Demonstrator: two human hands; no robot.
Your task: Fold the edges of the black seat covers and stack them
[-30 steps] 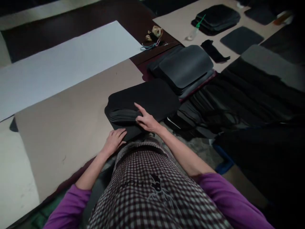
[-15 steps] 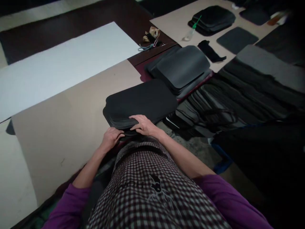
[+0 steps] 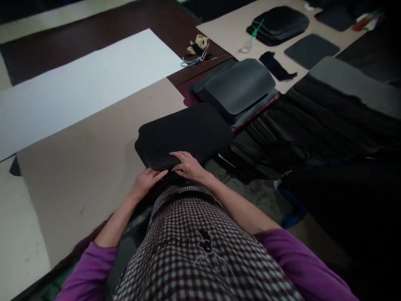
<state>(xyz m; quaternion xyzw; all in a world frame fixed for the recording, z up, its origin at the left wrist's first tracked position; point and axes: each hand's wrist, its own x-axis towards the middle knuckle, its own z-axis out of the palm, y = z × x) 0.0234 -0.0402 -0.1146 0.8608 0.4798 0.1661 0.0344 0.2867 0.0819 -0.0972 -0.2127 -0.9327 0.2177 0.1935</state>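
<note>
A stack of thin black sheets point(image 3: 184, 131) with rounded corners lies at the table's near edge, in front of my body. At its near left corner, my left hand point(image 3: 147, 182) pinches the sheets' edge, its thumb pointing right along that edge. My right hand point(image 3: 188, 166) grips the same edge a little farther right, with a finger on the top sheet and the thumb lower at the rim. The two thumbs are close together. Several layers show faintly at the near corner, and the undersides of the fingers are hidden.
Behind the stack lies another pile of dark sheets point(image 3: 239, 88). A green-tipped bottle point(image 3: 249, 44), a black scrap point(image 3: 277, 66) and more black pieces point(image 3: 278, 25) are farther back. White sheeting point(image 3: 94, 90) and beige board point(image 3: 87, 146) cover the left. Dark stacked material point(image 3: 313, 121) fills the right.
My left hand has shifted slightly right, its thumb now stretched toward my right hand. My right hand has barely moved. The layered near edge of the stack shows less, and the picture is darker.
</note>
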